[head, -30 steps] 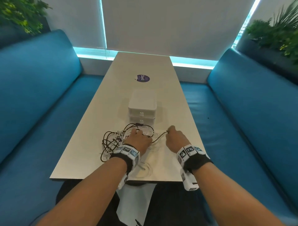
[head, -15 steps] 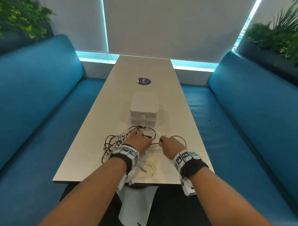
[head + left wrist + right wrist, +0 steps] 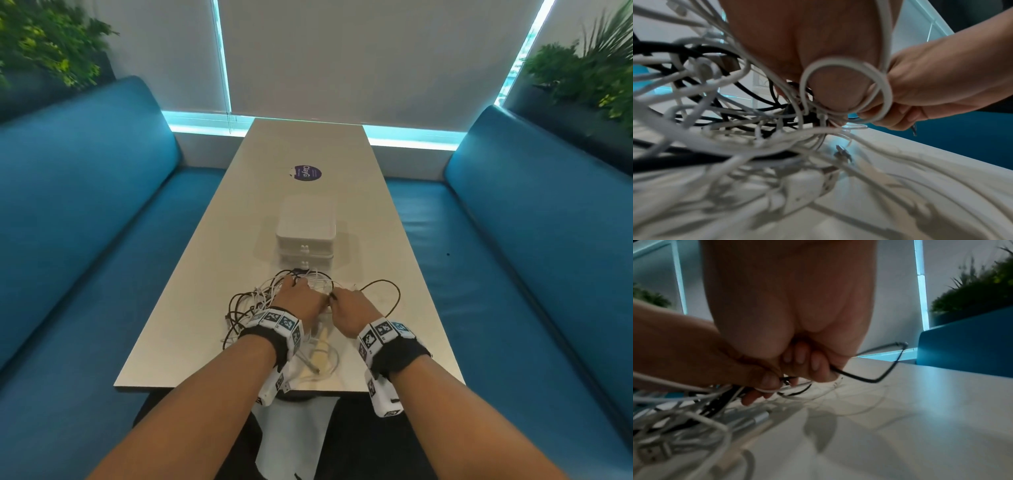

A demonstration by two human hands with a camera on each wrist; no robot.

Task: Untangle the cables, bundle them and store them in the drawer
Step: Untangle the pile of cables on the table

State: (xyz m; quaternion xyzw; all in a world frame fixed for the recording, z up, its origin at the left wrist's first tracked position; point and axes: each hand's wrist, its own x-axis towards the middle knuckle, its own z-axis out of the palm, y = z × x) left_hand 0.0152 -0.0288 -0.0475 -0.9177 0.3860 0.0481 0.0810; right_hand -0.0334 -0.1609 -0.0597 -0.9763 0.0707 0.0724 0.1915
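A tangle of black and white cables (image 3: pixel 260 301) lies on the near end of the pale table (image 3: pixel 191 308). My left hand (image 3: pixel 305 294) rests on top of the tangle. In the left wrist view a white cable loop (image 3: pixel 838 62) sits round its thumb, and the right wrist view shows its thumb and fingers pinching a white cable (image 3: pixel 795 385). My right hand (image 3: pixel 342 299) is right beside it, fingers curled round a thin black cable (image 3: pixel 874 381). That black cable (image 3: pixel 380 281) arcs out to the right in a loop. A small white two-drawer box (image 3: pixel 305 226) stands shut just beyond the cables.
Blue bench seats (image 3: pixel 85 240) run along both sides of the table, with plants (image 3: pixel 589 72) behind them. A purple sticker (image 3: pixel 307 172) lies on the far part of the table. A white cable end (image 3: pixel 318 363) curls near the front edge.
My right hand has moved left, close to my left hand, still holding the black cable, which now bows out to the right in a loop. The left hand stays on the tangle.
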